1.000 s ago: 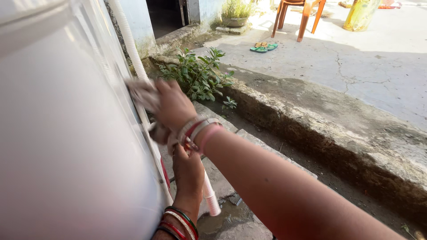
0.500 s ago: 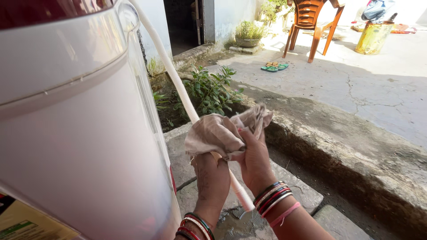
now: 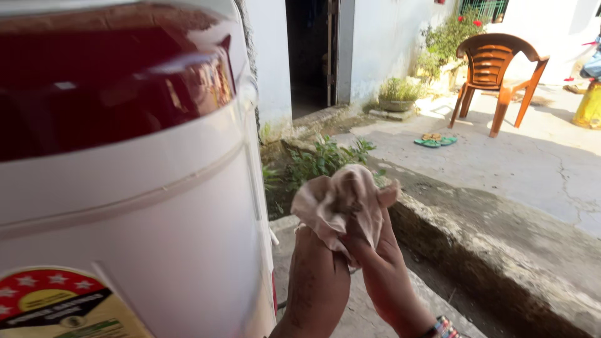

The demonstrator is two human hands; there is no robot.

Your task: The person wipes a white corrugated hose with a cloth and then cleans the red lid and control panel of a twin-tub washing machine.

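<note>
A crumpled beige cloth [image 3: 341, 200] is bunched between both of my hands, raised in front of me. My left hand [image 3: 316, 275] grips it from below on the left. My right hand [image 3: 385, 256] holds its right side, bangles showing at the wrist. Both hands are just to the right of a white washing machine [image 3: 144, 238] with a dark red lid [image 3: 106, 75]; neither hand touches it. The cloth hides my fingertips.
A concrete drain channel [image 3: 476, 263] runs past my hands to the right. Green plants [image 3: 325, 159] grow behind the cloth. Farther back are an open doorway [image 3: 310, 53], a potted plant [image 3: 397, 94], green sandals [image 3: 435, 141], an orange plastic chair [image 3: 498, 69] and a yellow drum [image 3: 590, 106].
My hands left the machine's side and the white hose, gathered the cloth and lifted it higher. My view rose, so the red lid now shows and the hose is out of sight.
</note>
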